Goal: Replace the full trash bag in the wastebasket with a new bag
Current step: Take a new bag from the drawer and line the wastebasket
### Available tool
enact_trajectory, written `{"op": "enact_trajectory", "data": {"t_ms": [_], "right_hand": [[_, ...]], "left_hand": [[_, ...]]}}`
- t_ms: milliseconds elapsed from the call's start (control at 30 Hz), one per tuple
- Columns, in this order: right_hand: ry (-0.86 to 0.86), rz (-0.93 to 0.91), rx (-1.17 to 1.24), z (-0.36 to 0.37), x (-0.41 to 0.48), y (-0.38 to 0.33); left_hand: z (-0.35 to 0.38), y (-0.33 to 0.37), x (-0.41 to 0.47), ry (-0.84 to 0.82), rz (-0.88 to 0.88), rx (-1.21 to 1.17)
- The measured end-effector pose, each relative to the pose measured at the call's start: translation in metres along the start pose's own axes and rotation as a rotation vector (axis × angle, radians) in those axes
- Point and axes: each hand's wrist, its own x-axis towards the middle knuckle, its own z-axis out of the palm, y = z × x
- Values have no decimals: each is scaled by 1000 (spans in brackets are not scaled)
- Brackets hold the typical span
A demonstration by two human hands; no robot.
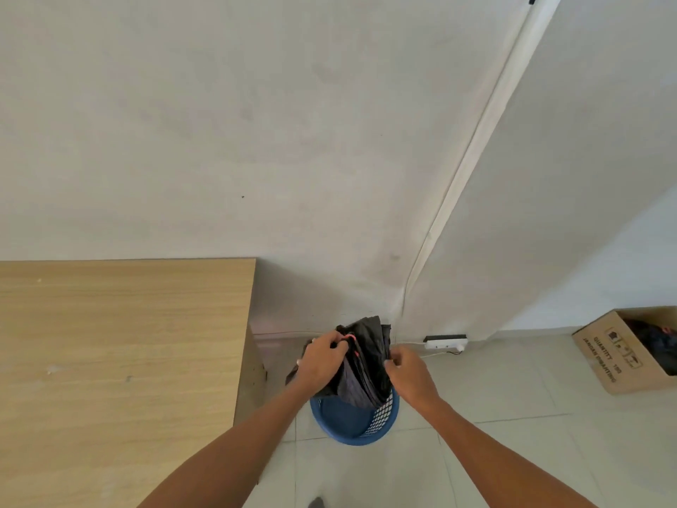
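Two hands hold a black trash bag above a blue wastebasket on the floor.

Both bare arms reach forward from the bottom edge. The grip of the left hand is closed around the top edge of the bag, next to a red drawstring; the grip of the right hand pinches the bag's right side. The bag hangs gathered in folds, with its lower end at the mouth of the wastebasket, which has mesh walls. To the left stands a wooden counter. Further back a white power strip lies at the foot of the wall, and at the right there is an open cardboard box.
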Motion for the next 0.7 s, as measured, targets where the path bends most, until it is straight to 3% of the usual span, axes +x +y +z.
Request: {"op": "enact_trajectory", "data": {"t_ms": [400,533,700], "right_hand": [[127,-9,-49,-6,54,24],[-6,77,47,-7,65,36],[-134,123,124,-7,59,44]], "left_hand": [[26,2,62,-38,-62,-93],[34,5,58,18,-100,-252],[41,12,50,-39,-176,-457]]}}
